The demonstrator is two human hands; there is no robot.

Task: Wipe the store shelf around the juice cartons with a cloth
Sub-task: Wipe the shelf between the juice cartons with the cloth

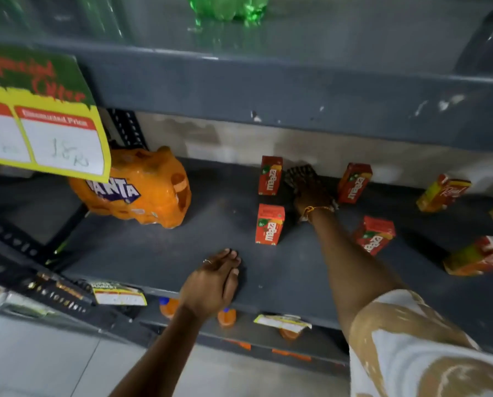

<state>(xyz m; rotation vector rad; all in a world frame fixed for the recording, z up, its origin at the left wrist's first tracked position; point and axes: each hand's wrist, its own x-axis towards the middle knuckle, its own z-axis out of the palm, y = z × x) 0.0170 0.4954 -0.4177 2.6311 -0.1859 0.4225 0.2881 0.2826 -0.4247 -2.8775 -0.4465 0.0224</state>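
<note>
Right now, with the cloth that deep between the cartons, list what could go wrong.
1. The right hand presses the cloth between two upright Maaza cartons; a sideways sweep could topple either.
2. The forearm passes close to the front right carton, which already leans; drawing back might knock it over.

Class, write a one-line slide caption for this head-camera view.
Right hand presses a cloth between Maaza cartons while left hand rests on the shelf.

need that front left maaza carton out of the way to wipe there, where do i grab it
Pinch the front-left Maaza carton across its narrow sides near the top, coming from the front with the left hand. It stands upright with bare shelf in front.
</note>
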